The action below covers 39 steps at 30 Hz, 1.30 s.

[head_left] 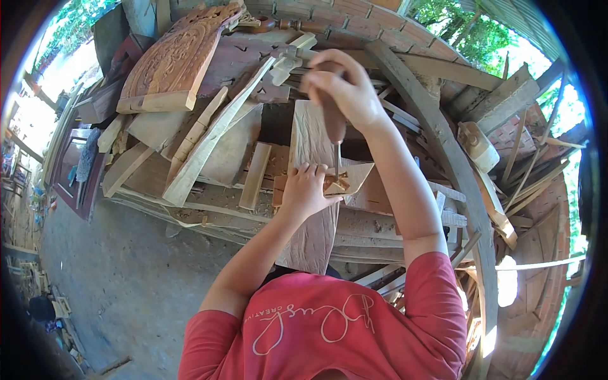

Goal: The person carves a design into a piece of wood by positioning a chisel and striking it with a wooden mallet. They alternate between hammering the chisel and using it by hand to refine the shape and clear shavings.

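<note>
A small carved wooden piece [358,180] lies across a long pale board [310,136], with chips in its hollow. My left hand [306,192] presses on this piece, its fingers curled over the far edge. Above it, my right hand [345,88] is wrapped round the thick brown handle of a chisel-like tool [332,117]. The thin metal shaft points down and its lower end meets the carved part, just right of my left fingers. The exact tip is hard to make out.
A large carved panel [171,63] leans at the back left. Wooden strips [255,176] lie on the bench left of the board. A curved beam [443,145] rises on the right, near my right arm, with a plastic jug [478,147] beyond it.
</note>
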Each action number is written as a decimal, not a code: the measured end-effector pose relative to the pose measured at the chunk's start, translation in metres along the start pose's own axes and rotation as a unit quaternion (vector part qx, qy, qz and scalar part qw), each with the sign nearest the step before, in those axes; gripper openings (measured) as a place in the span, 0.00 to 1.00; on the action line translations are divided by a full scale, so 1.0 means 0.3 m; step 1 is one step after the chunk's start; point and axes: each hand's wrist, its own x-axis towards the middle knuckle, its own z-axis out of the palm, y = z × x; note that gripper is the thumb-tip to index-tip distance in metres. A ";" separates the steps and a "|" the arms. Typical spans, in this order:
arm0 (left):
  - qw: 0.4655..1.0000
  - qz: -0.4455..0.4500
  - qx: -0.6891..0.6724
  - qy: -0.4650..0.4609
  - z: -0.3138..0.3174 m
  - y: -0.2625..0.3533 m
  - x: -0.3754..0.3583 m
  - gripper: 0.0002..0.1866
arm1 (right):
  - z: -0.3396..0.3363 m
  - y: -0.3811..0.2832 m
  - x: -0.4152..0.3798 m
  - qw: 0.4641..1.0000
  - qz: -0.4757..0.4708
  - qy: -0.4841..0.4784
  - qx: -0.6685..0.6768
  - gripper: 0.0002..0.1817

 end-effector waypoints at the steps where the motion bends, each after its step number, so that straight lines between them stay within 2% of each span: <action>1: 1.000 -0.003 0.006 0.002 0.002 -0.001 -0.001 0.37 | -0.019 -0.001 -0.026 0.996 0.015 0.037 0.082 0.09; 4: 1.000 -0.003 -0.004 -0.007 0.000 -0.002 0.001 0.38 | -0.059 -0.047 -0.090 0.989 -0.024 0.013 0.146 0.07; 8: 1.000 0.003 -0.002 0.014 0.008 0.000 -0.002 0.38 | -0.055 -0.080 -0.129 0.995 -0.072 0.014 0.061 0.09; 14: 1.000 0.005 -0.004 0.028 0.009 -0.002 -0.006 0.37 | -0.033 -0.080 -0.172 0.994 -0.076 0.024 0.076 0.09; 16: 0.999 0.009 -0.009 0.033 0.005 0.001 -0.006 0.37 | -0.032 -0.084 -0.193 0.989 -0.090 0.016 0.118 0.09; 20: 0.999 0.009 -0.001 0.040 0.011 -0.002 -0.003 0.36 | -0.037 -0.088 -0.257 0.991 -0.100 0.028 0.083 0.09; 26: 1.000 0.008 0.010 0.019 0.007 0.002 -0.002 0.38 | -0.063 -0.097 -0.269 0.991 -0.087 0.021 0.101 0.11; 30: 1.000 0.008 0.006 0.022 0.005 0.001 -0.002 0.39 | -0.048 -0.136 -0.252 0.996 -0.061 0.010 0.059 0.12; 31: 1.000 0.012 0.009 0.023 0.004 0.000 -0.003 0.39 | -0.051 -0.146 -0.245 0.990 -0.116 -0.009 -0.080 0.13; 32: 1.000 0.012 0.010 0.022 0.004 -0.001 -0.003 0.39 | -0.057 -0.151 -0.241 0.961 -0.169 -0.027 -0.217 0.13; 33: 1.000 0.006 0.008 0.017 0.005 0.000 -0.001 0.39 | -0.070 -0.143 -0.247 0.975 -0.149 -0.005 -0.166 0.14; 34: 1.000 0.000 0.005 0.012 0.007 0.002 0.000 0.39 | -0.081 -0.145 -0.256 0.995 -0.087 0.022 -0.050 0.13; 36: 1.000 0.004 0.004 0.020 0.014 0.001 -0.003 0.39 | -0.085 -0.162 -0.261 0.989 -0.083 0.063 0.108 0.12; 39: 1.000 0.004 0.008 0.023 0.013 0.002 0.000 0.39 | -0.104 -0.141 -0.273 0.988 -0.129 0.047 0.066 0.11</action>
